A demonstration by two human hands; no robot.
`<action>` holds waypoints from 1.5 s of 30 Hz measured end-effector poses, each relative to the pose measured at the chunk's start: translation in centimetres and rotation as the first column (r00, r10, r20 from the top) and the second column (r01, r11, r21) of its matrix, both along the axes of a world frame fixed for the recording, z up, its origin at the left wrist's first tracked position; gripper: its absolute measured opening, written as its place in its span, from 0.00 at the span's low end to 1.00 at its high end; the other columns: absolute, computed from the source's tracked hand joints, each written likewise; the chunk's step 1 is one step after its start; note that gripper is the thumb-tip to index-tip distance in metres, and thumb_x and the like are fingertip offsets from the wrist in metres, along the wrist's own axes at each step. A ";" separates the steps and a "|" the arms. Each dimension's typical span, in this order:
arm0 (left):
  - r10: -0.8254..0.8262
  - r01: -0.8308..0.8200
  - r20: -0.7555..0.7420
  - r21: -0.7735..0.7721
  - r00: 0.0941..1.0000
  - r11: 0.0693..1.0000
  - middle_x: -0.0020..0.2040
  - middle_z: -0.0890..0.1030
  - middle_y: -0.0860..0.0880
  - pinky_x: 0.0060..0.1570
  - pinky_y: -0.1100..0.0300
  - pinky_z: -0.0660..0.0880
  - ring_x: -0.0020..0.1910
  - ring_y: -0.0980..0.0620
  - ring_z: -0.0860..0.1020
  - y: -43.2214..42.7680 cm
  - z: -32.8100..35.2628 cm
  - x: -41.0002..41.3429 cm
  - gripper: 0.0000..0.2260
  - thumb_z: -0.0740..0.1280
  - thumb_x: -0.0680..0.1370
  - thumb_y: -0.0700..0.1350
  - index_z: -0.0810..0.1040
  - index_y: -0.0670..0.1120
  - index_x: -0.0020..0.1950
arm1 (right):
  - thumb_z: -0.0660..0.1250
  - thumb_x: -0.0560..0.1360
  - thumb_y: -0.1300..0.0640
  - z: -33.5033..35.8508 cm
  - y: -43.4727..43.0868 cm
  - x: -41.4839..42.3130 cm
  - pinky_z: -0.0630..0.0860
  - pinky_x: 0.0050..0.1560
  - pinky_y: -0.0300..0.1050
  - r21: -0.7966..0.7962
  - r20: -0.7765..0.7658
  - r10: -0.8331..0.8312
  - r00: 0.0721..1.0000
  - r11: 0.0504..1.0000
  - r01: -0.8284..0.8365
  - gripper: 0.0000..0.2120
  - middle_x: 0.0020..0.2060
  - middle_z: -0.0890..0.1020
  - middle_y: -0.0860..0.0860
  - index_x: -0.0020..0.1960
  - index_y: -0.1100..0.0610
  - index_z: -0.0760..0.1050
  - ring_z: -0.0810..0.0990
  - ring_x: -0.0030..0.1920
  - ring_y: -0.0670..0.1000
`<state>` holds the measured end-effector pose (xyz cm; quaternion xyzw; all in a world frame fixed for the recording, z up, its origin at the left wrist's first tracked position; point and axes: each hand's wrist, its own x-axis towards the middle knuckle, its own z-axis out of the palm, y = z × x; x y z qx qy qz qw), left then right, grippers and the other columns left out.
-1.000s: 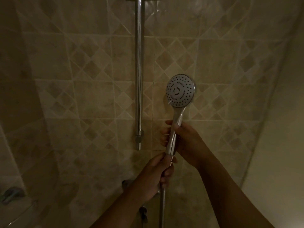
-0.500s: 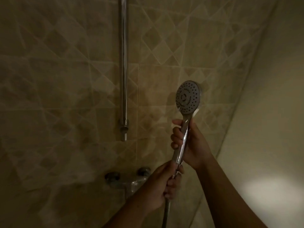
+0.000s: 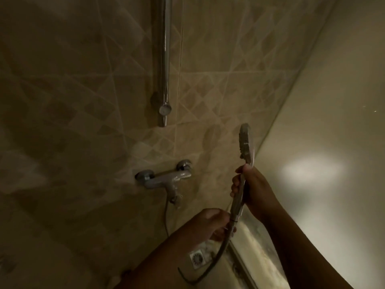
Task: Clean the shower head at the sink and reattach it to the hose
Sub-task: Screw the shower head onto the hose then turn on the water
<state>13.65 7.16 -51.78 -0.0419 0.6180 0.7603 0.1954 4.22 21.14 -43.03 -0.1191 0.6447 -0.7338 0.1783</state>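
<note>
Beside the right wall (image 3: pixel 343 101) of the shower, I hold the shower head (image 3: pixel 245 142) upright. Its face is turned edge-on toward the left, so only a sliver of the nozzle side shows. My right hand (image 3: pixel 256 190) is wrapped round the handle (image 3: pixel 237 203) just below the head, with its fingers (image 3: pixel 235 182) curled over the front of it. My left hand (image 3: pixel 208 224) sits lower and to the left. Its fingers (image 3: pixel 221 233) are closed on the hose (image 3: pixel 218 253) right at the nut (image 3: pixel 233 223), where the handle's bottom end meets it. The blur hides just how they lie.

From the nut the hose curves down and leftward, looping over the floor (image 3: pixel 210 276) close to the drain (image 3: pixel 196 258), a square pale grate. On the tiled wall (image 3: pixel 83 101), well to the left of both hands, is the chrome mixer (image 3: pixel 164 178). A thin line drops from its underside and passes behind my left forearm. Above the mixer a chrome rail (image 3: pixel 164 59) runs up the wall, its lower end free of the tiles. A patch of light (image 3: pixel 312 172) lies on the right wall, level with my right hand.
</note>
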 end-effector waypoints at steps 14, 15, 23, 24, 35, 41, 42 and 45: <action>0.693 -0.715 0.286 -0.038 0.661 0.698 0.55 0.81 0.45 0.58 0.45 0.72 0.55 0.45 0.77 -8.2 -3.5 -1.7 0.18 0.69 0.74 0.65 0.79 0.50 0.48 | 0.63 0.81 0.56 -8.1 5.3 -1.7 0.77 0.40 0.53 0.492 -0.085 -0.307 0.948 0.814 0.308 0.11 0.37 0.77 0.59 0.57 0.64 0.72 0.76 0.34 0.56; 0.703 -0.737 0.306 -0.009 0.642 0.676 0.56 0.79 0.44 0.59 0.45 0.72 0.56 0.44 0.77 -8.4 -3.4 -2.6 0.18 0.70 0.74 0.64 0.79 0.50 0.47 | 0.63 0.81 0.56 -8.4 5.9 -2.3 0.77 0.40 0.54 0.525 -0.091 -0.298 0.950 0.796 0.300 0.11 0.37 0.77 0.59 0.57 0.63 0.72 0.76 0.35 0.56; 0.878 -0.849 0.252 -0.249 0.407 0.465 0.42 0.85 0.45 0.36 0.59 0.77 0.38 0.51 0.83 -7.8 -4.6 -7.3 0.30 0.76 0.71 0.56 0.76 0.35 0.63 | 0.67 0.79 0.56 -8.2 8.8 -8.1 0.78 0.37 0.49 0.742 -0.208 -0.125 0.970 0.626 0.240 0.08 0.35 0.79 0.55 0.55 0.58 0.76 0.78 0.32 0.53; 0.878 -0.844 0.249 -0.261 0.409 0.468 0.34 0.85 0.47 0.28 0.63 0.76 0.31 0.55 0.82 -7.8 -4.5 -7.6 0.27 0.76 0.72 0.55 0.78 0.34 0.59 | 0.67 0.78 0.56 -8.1 8.9 -8.8 0.78 0.37 0.48 0.751 -0.221 -0.108 0.969 0.616 0.240 0.08 0.34 0.80 0.54 0.56 0.56 0.77 0.79 0.32 0.53; 0.839 -0.791 0.319 -0.303 0.441 0.531 0.48 0.81 0.34 0.22 0.59 0.71 0.34 0.43 0.81 -8.7 -4.4 -8.4 0.26 0.70 0.76 0.46 0.71 0.29 0.66 | 0.67 0.78 0.58 -10.0 10.8 -11.9 0.79 0.51 0.57 0.828 -0.254 0.003 0.967 0.518 0.215 0.13 0.45 0.83 0.59 0.61 0.58 0.77 0.81 0.44 0.59; 0.789 -0.739 0.305 -0.287 0.533 0.610 0.37 0.77 0.43 0.25 0.62 0.73 0.28 0.49 0.73 -9.5 -4.6 -8.3 0.25 0.67 0.77 0.44 0.70 0.33 0.70 | 0.67 0.78 0.59 -10.8 11.9 -12.6 0.79 0.52 0.58 0.797 -0.258 -0.034 0.965 0.558 0.233 0.10 0.41 0.81 0.57 0.58 0.58 0.77 0.81 0.43 0.58; 0.780 -0.726 0.312 -0.293 0.543 0.622 0.35 0.74 0.45 0.25 0.63 0.73 0.27 0.49 0.73 -9.7 -4.7 -8.4 0.26 0.67 0.76 0.44 0.70 0.33 0.71 | 0.66 0.78 0.59 -10.9 12.0 -12.7 0.79 0.52 0.58 0.801 -0.257 -0.027 0.966 0.553 0.229 0.10 0.41 0.81 0.56 0.59 0.58 0.77 0.81 0.43 0.58; 0.768 -0.706 0.313 -0.307 0.559 0.638 0.34 0.73 0.46 0.22 0.64 0.73 0.27 0.48 0.73 -10.1 -4.9 -8.6 0.22 0.67 0.75 0.44 0.74 0.36 0.67 | 0.67 0.78 0.59 -11.0 12.0 -13.1 0.79 0.53 0.57 0.808 -0.269 0.006 0.963 0.545 0.222 0.13 0.44 0.81 0.55 0.62 0.57 0.76 0.80 0.44 0.56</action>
